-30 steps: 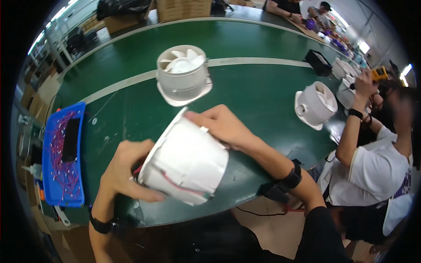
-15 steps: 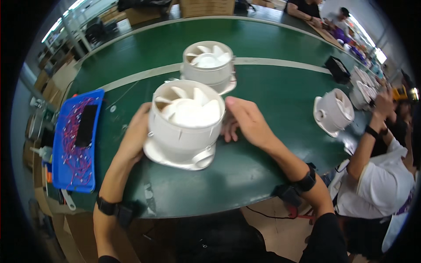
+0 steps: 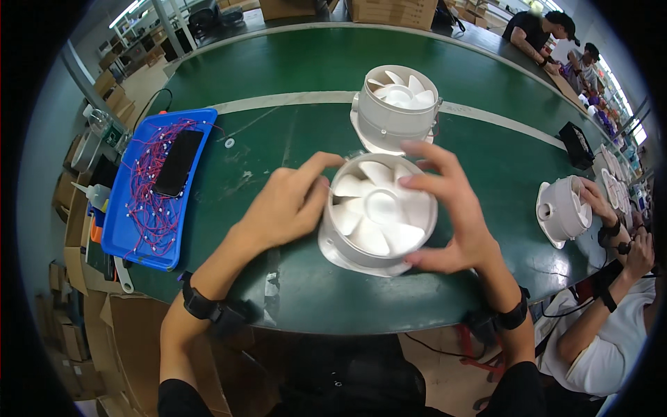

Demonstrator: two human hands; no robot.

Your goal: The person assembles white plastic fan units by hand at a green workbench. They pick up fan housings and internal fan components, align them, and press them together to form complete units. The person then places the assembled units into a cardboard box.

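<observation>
Fan (image 3: 382, 206), upright: between two sets of fingers. Left hand (image 3: 283, 206): fingers curled against side, grip uncertain. Right hand (image 3: 458, 222): fingers spread across top. Step, seemingly: steadying. Next move calls for even hold.

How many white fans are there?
3 clearly: a near fan between the left hand and right hand; a far fan behind it; a right fan beside a co-worker's hand. Half-hidden white housings beyond may be more.
</observation>
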